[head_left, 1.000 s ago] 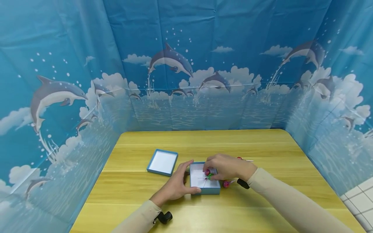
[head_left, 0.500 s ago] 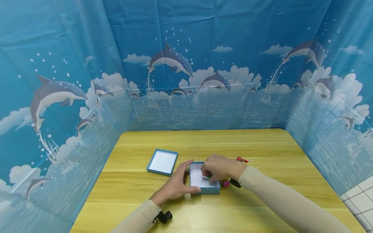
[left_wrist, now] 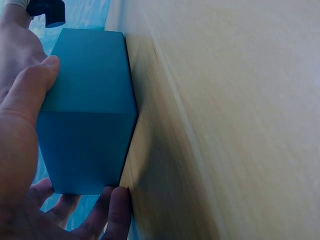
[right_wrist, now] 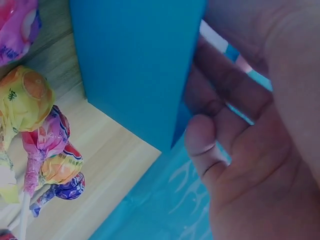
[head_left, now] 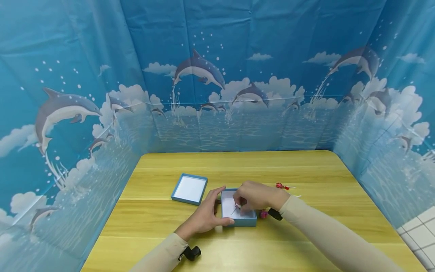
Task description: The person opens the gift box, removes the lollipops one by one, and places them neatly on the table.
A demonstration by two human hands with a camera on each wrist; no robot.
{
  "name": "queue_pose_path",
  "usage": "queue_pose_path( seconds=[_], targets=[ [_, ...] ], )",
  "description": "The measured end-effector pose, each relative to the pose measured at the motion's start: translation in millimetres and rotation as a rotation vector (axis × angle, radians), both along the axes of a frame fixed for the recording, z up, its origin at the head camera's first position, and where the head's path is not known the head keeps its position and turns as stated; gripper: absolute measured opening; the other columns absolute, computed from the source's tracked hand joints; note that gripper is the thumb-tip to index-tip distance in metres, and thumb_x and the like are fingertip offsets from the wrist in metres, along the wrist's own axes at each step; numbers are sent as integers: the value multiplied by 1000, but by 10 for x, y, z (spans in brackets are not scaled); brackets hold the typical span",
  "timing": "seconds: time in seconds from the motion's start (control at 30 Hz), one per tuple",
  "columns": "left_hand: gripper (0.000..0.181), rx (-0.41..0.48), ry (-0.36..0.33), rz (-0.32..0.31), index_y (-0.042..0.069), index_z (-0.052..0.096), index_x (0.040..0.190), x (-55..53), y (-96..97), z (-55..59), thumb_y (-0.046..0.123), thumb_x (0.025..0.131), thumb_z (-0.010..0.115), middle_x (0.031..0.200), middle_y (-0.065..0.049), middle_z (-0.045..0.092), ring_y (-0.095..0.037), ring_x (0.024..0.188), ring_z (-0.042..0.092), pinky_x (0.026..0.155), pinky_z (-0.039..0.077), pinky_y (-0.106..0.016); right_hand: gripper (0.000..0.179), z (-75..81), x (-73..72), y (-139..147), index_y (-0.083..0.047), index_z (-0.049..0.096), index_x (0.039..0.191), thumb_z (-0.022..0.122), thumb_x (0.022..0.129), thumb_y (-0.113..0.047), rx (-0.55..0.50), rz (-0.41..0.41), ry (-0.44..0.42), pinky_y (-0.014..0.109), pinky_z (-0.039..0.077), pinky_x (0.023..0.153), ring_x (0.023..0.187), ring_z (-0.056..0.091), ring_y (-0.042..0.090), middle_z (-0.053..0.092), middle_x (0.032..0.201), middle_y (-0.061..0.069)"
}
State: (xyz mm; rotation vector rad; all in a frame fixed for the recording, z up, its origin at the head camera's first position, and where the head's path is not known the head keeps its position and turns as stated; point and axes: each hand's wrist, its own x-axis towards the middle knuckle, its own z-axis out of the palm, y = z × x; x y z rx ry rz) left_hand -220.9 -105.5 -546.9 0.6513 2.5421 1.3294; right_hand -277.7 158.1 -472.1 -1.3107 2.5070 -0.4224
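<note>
My left hand [head_left: 204, 216] grips the left side of a blue box [head_left: 245, 222] with a white inside; the thumb lies along its near wall. In the left wrist view that thumb presses one blue face [left_wrist: 87, 75] of the box while the fingers wrap a far edge. My right hand [head_left: 256, 196] reaches down into the box with curled fingers, pinching a lollipop largely hidden under them. A thin white lollipop stick [head_left: 233, 212] shows beside the fingertips. In the right wrist view the right hand [right_wrist: 250, 155] bends over the box rim, its fingertips partly hidden.
The box's lid [head_left: 190, 189] lies inside-up to the left. Right of the box are several wrapped lollipops, including a red one [head_left: 279, 185] and a pink one [head_left: 264, 214]. The right wrist view shows a yellow-wrapped lollipop [right_wrist: 27, 95] among them. A dolphin-printed curtain [head_left: 217, 124] surrounds the table.
My right hand has shifted slightly left inside the box, and its fingers now cover the red and green lollipops seen earlier. The left hand and box have stayed in place.
</note>
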Motion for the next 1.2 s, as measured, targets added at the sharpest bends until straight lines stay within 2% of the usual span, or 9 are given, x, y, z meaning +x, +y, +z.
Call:
queue_pose_path(
  seconds=[0.2, 0.43, 0.7, 1.0, 1.2],
  targets=[
    [116, -4, 4, -3, 21, 27, 187, -1, 3, 3, 51, 98, 96, 187, -12, 37, -24, 137, 55, 100, 52, -31, 17, 40, 7, 21, -21, 80, 96, 91, 103, -10, -101, -10, -27, 18, 57, 72, 78, 63, -3, 77, 89, -13],
    [116, -6, 11, 5, 22, 27, 186, 7, 5, 5, 52, 98, 96, 186, -12, 38, -24, 143, 56, 105, 54, -34, 6, 69, 14, 91, -15, 83, 107, 89, 106, -13, -241, -9, -47, 18, 65, 80, 88, 74, -5, 84, 103, -5],
    [116, -10, 17, -1, 20, 27, 186, -6, 13, 15, 52, 98, 96, 185, -14, 39, -27, 147, 59, 107, 54, -36, 6, 95, 27, 217, -15, 82, 106, 87, 107, -13, -331, -64, -87, 21, 69, 91, 102, 83, 3, 84, 107, -6],
    [117, -20, 9, 2, 22, 27, 186, -19, 34, 18, 52, 98, 96, 185, -15, 39, -25, 139, 60, 101, 57, -32, 8, 73, 40, 337, -17, 83, 104, 86, 107, -9, -379, -98, -66, 28, 71, 86, 94, 82, 2, 87, 106, -5],
    [117, -25, 24, 5, 20, 28, 186, -12, 30, 13, 53, 97, 97, 185, -14, 40, -26, 142, 58, 106, 59, -37, 7, 33, 59, 432, -18, 84, 104, 88, 106, -12, -407, -124, -65, 31, 72, 84, 92, 81, 2, 86, 105, -5]
  ],
)
